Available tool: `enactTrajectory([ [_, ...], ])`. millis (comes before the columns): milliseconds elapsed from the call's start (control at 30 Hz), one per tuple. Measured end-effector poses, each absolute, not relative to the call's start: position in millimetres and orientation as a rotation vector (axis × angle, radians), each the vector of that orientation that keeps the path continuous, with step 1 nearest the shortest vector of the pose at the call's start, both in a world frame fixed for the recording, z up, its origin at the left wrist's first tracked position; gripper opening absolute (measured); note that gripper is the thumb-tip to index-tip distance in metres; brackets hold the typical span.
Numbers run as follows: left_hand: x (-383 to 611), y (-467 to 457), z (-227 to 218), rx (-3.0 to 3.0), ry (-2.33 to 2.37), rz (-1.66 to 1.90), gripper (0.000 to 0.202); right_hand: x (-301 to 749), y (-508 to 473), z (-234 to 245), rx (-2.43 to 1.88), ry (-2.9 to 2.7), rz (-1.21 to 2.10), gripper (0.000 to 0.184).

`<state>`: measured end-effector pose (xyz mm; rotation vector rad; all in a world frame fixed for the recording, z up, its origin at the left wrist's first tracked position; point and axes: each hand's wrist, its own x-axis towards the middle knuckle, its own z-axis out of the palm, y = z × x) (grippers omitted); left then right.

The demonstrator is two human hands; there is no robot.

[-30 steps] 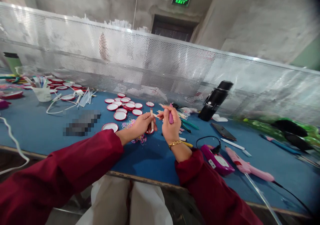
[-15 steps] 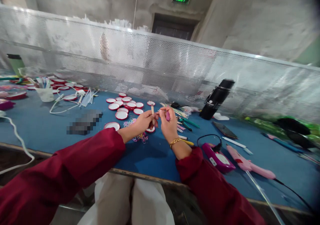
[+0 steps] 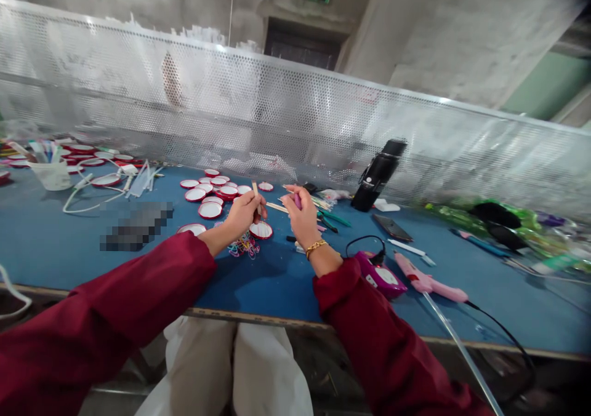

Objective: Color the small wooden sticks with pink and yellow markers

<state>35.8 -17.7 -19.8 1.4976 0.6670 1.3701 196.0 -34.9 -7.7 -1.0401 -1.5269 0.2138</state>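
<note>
My left hand (image 3: pixel 246 213) pinches a flat wooden stick (image 3: pixel 255 189), which points upward from the fingers. To its right, my right hand (image 3: pixel 302 219) is closed around a slim purple tool (image 3: pixel 298 201); its kind is mostly hidden by the fingers. A gap separates the two hands. Beneath them, a white round lid with a red rim (image 3: pixel 261 230) lies on the blue table (image 3: pixel 272 287). Colourful small loops (image 3: pixel 244 246) lie in a tangle below my left hand. More red-rimmed lids (image 3: pixel 211 208) are grouped beyond my left wrist.
Right of my hands are green-handled pliers (image 3: pixel 329 222), a black bottle (image 3: pixel 378 176), a purple device (image 3: pixel 381 277) and a pink glue gun (image 3: pixel 427 280) with a clear stick. A blurred dark object (image 3: pixel 138 226) and a white cup (image 3: pixel 50 175) lie left. A perforated metal screen (image 3: pixel 295 108) backs the table.
My hands have moved apart, with the right hand drawing away from the wooden stick. The red-rimmed lid beneath them shows more fully. The whole view has shifted toward the right.
</note>
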Motion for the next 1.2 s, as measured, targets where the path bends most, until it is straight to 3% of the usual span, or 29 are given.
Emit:
enactTrajectory([
  [333,32.8,-18.6,-17.9,1.484,0.747,1.4,0.018,210.4,-34.4,-13.6,-1.427,-2.094,0.518,0.022],
  [500,33.6,-16.5,-20.6,1.509,0.742,1.394,0.018,206.9,-46.7,-13.4,-1.468,-1.98,0.655,0.014],
  [633,33.0,-14.6,-22.4,1.543,0.748,1.4,0.019,208.3,-46.4,-14.4,-1.504,-1.902,0.694,0.02],
  [800,32.9,-13.6,-23.9,1.572,0.761,1.384,0.02,210.6,-45.1,-11.0,-1.551,-2.061,0.504,0.011],
  [967,33.6,-12.6,-25.9,1.588,0.754,1.369,0.018,209.5,-48.8,-5.0,-1.612,-2.133,0.193,0.019],
  [1200,33.7,-11.9,-26.1,1.617,0.737,1.34,0.019,209.5,-47.4,-7.4,-1.52,-1.982,0.236,0.019],
])
